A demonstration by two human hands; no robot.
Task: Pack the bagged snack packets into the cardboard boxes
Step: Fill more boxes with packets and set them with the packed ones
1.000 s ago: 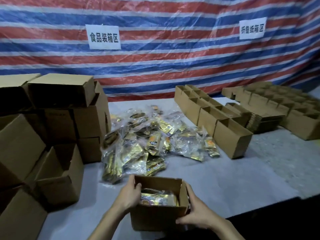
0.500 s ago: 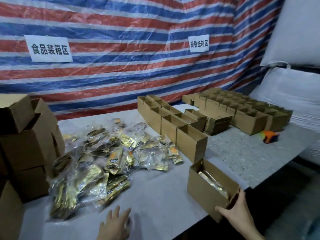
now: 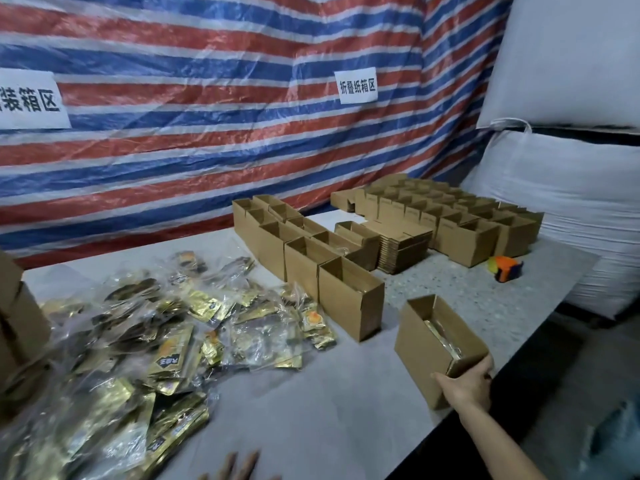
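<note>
A heap of clear bags holding gold snack packets (image 3: pixel 145 344) covers the left half of the grey table (image 3: pixel 329 393). An open cardboard box (image 3: pixel 429 344) with gold packets inside sits near the table's right front edge. My right hand (image 3: pixel 465 384) grips its near end wall, thumb on the outer side. Only the fingertips of my left hand (image 3: pixel 239 467) show at the bottom edge, straight and resting on the table. A row of open cardboard boxes (image 3: pixel 311 258) runs from the back toward the packed box.
A stack of flat folded cartons (image 3: pixel 403 252) and another block of open boxes (image 3: pixel 460 216) fill the back right. An orange tape dispenser (image 3: pixel 505 268) lies near them. More boxes (image 3: pixel 17 323) stand at the far left. White sacks (image 3: pixel 571 220) rise beyond the table's right edge.
The view swung right. The packed box went from in front of me to the table's right edge, held by my right hand alone; my left hand let go and lies on the table.
</note>
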